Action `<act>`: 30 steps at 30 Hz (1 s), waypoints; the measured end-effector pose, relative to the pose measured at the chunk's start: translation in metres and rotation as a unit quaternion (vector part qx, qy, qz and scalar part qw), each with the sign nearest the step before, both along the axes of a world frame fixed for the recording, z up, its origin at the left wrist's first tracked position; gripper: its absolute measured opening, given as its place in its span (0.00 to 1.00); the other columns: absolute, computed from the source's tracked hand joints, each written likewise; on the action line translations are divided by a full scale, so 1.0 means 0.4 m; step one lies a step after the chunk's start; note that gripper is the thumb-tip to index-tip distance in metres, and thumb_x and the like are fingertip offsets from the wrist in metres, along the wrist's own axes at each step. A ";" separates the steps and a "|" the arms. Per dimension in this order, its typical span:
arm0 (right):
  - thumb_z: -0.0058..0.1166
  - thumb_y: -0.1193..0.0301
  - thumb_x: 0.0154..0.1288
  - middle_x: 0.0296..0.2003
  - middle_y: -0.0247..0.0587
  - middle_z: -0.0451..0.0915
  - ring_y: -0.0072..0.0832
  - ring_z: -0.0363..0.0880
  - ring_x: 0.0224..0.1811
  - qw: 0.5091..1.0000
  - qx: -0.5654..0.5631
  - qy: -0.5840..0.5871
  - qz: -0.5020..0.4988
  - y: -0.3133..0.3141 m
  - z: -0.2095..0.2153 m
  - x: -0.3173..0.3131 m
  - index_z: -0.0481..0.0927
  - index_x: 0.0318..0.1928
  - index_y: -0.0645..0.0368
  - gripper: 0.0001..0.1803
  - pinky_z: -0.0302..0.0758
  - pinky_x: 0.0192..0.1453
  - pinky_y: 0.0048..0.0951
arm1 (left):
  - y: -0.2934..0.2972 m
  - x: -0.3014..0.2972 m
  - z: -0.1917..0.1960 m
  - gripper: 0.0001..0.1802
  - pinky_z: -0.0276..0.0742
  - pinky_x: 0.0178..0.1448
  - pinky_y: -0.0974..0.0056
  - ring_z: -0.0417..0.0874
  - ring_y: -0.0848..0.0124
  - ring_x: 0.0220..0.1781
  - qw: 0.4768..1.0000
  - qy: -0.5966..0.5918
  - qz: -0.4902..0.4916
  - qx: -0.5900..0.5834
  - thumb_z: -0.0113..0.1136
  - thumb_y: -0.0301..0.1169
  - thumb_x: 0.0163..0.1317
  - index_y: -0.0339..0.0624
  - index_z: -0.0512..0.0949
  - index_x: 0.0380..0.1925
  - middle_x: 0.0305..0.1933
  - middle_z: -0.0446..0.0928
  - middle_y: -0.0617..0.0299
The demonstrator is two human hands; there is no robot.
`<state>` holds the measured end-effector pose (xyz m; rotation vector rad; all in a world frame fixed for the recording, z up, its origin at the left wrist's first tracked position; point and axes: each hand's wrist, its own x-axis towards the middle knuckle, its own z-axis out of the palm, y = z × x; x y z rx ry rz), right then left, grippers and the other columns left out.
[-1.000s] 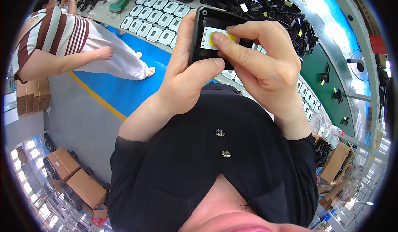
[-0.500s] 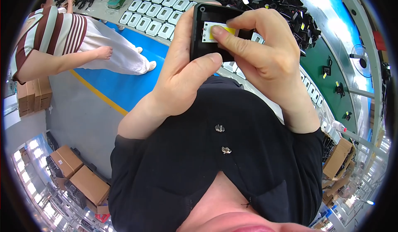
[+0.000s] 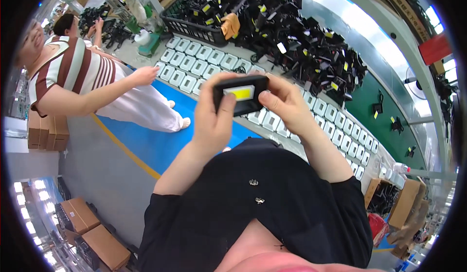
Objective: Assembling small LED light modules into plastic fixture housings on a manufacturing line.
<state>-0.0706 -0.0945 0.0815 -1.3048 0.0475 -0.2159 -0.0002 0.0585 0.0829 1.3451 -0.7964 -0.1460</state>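
Observation:
Both hands are closed around a black rectangular housing, tilted in front of my body. Inside it sits a flat LED plate, yellow in the middle with a white border. My left hand grips the left end, its thumb lying at the plate's left edge. The right end is pinched by my right hand, with the thumb on the near face and the fingers behind. The back of the housing and the fingertips there are hidden.
Rows of white square frames cover the bench beyond my hands. Behind them lies a heap of black cabled devices beside a black crate. A person in a striped top stands at left. Cardboard boxes are at lower left.
The housing has moved away from the camera and turned. My right fingers have left the LED plate for the housing's right end; my left thumb now rests by the plate. The view has shifted.

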 end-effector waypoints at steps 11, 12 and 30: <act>0.52 0.69 0.61 0.28 0.36 0.75 0.21 0.74 0.27 0.962 -0.271 0.001 -0.028 0.035 -0.010 0.099 0.78 0.35 0.67 0.11 0.70 0.31 0.23 | -0.007 0.000 -0.021 0.15 0.78 0.32 0.71 0.76 0.73 0.35 0.994 0.031 0.098 -0.041 0.43 0.26 0.64 0.34 0.61 0.50 0.44 0.69 0.53; 0.55 0.66 0.58 0.20 0.40 0.72 0.26 0.72 0.23 0.953 -0.294 -0.028 -0.067 0.046 -0.022 0.116 0.78 0.26 0.65 0.13 0.66 0.27 0.30 | -0.003 0.011 -0.032 0.15 0.78 0.32 0.71 0.76 0.73 0.35 0.994 0.031 0.099 -0.043 0.43 0.26 0.64 0.34 0.61 0.50 0.44 0.69 0.53; 0.56 0.55 0.58 0.29 0.38 0.75 0.24 0.75 0.27 0.982 -0.063 0.180 -0.007 -0.147 -0.077 0.713 0.70 0.45 0.63 0.24 0.72 0.27 0.22 | 0.239 0.176 -0.105 0.33 0.75 0.44 0.68 0.75 0.61 0.53 0.977 0.097 0.112 0.155 0.42 0.28 0.65 0.39 0.41 0.66 0.67 0.47 0.49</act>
